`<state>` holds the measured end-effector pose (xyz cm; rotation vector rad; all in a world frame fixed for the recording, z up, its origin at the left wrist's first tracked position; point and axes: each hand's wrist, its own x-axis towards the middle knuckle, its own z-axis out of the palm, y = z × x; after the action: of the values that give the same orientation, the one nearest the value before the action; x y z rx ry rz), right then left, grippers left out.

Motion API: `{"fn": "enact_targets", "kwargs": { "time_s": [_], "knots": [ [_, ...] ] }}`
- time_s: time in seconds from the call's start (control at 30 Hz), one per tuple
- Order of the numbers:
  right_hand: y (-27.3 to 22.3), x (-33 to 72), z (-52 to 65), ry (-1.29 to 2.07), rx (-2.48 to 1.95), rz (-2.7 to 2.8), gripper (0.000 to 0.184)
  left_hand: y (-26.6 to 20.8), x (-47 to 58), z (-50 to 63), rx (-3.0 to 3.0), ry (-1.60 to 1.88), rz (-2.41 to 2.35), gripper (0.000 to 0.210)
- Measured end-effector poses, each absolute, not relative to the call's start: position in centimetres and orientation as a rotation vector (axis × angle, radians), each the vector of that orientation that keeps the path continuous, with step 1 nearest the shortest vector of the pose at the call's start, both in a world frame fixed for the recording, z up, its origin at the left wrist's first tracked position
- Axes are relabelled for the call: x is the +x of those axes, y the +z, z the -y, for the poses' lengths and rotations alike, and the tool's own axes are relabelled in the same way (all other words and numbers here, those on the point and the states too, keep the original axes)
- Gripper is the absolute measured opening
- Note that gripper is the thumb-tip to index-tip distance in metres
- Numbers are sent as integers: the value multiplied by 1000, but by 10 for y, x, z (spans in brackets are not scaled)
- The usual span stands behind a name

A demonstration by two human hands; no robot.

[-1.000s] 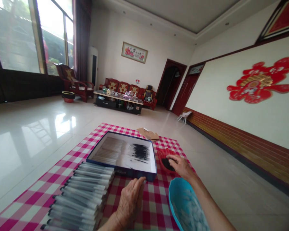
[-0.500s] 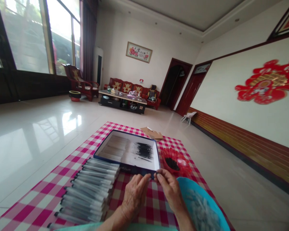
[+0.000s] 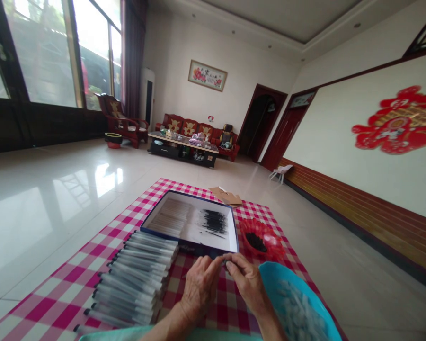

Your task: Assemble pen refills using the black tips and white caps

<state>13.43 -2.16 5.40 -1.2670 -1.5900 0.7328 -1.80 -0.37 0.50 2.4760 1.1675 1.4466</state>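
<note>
Near the shallow box (image 3: 194, 236), left hand (image 3: 200, 282) and right hand (image 3: 247, 280) clamp their grips around a small dark piece (image 3: 225, 262), probably steadying it; pens (image 3: 138, 279) left, red bowl (image 3: 274, 242) right, within reach.

Daylight through big windows (image 3: 39, 52) at left, glare (image 3: 106, 179) on pale tile floor (image 3: 64, 203). Far wall (image 3: 170, 71): framed picture (image 3: 208, 76) above red sofa (image 3: 199, 125), low table (image 3: 177, 150) in front. Red decoration (image 3: 397, 123) on right wall (image 3: 326, 130).
</note>
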Motion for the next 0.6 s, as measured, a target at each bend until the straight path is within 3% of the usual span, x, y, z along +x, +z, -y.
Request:
{"fn": "enact_targets", "kwargs": {
  "time_s": [0.6],
  "knots": [
    [52,128,21,697,-1282,1624,18,4,-18,3,2448,1445,-1229,29]
  ]
}}
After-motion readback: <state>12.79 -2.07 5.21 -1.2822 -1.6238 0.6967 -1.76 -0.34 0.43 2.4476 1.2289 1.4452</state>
